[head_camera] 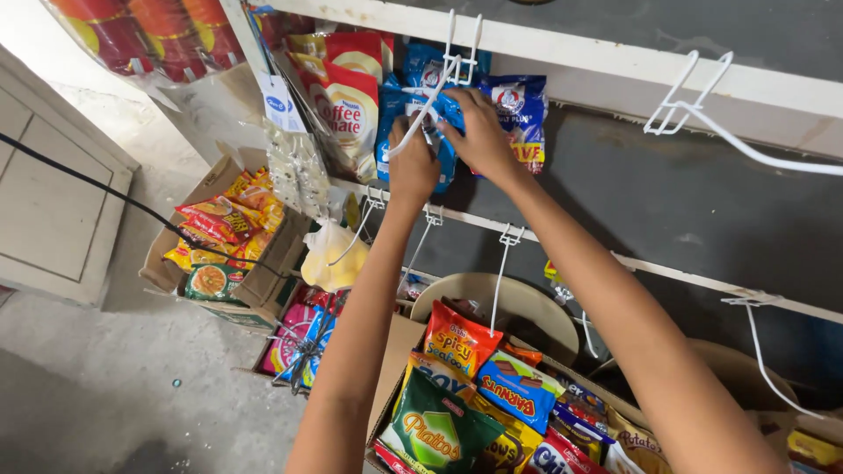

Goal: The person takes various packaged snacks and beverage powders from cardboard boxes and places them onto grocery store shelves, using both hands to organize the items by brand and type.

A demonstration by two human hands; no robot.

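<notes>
Head view looks down along two bare arms raised to a wall rack. The left hand and the right hand meet at a white wire hook that sticks out from the upper white rail. Both are at a row of blue sachet packs hanging on that hook: the left grip is clenched around the lower end of the hook and the pack there, and the right grip pinches the top of the same blue strip just beside it. The two hands touch or nearly touch; which, I cannot tell.

Left of the blue packs hang red and cream creamer packs, and beside those a strip of small clear sachets. Another blue pack with a red label hangs just right of the hands. A second white hook juts from the same rail well to the right, bare. A lower rail carries more thin hooks.

Below the arms stands a cardboard box of snack bags, green, blue, orange and yellow, packed upright. A second cardboard box with red and yellow packets sits on the concrete floor to the left, near a pale cabinet.
</notes>
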